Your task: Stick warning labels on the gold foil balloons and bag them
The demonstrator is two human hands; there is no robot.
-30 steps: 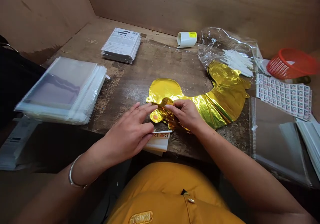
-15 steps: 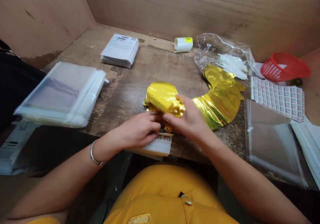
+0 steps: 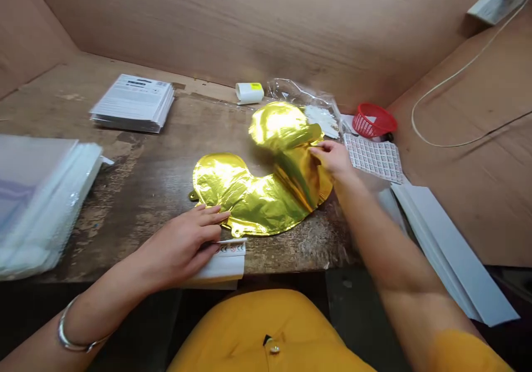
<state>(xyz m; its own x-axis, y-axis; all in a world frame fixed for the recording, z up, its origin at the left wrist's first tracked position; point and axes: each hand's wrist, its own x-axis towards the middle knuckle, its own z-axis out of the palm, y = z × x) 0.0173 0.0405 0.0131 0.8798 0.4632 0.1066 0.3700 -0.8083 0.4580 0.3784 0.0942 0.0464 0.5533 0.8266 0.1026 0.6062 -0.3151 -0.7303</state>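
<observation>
A flat gold foil balloon (image 3: 253, 192) lies curved on the worn wooden table (image 3: 166, 156). My right hand (image 3: 333, 158) pinches its far right edge and folds that end up and over toward the middle. My left hand (image 3: 183, 241) rests near the table's front edge, fingers lying flat, touching the balloon's near left rim and covering part of a white strip of stickers (image 3: 224, 258) that hangs over the edge.
Clear plastic sleeves (image 3: 39, 194) are stacked at the left, printed cards (image 3: 135, 101) at the back left. A white tape roll (image 3: 249, 92), a clear bag of white straws (image 3: 320, 118), a red basket (image 3: 373, 120) and a label sheet (image 3: 374, 156) lie at the back right; white sheets (image 3: 449, 244) at the right.
My right hand left the balloon's near end, went to its far right end and lifted that end over. My left hand drew back and flattened. The view turned right.
</observation>
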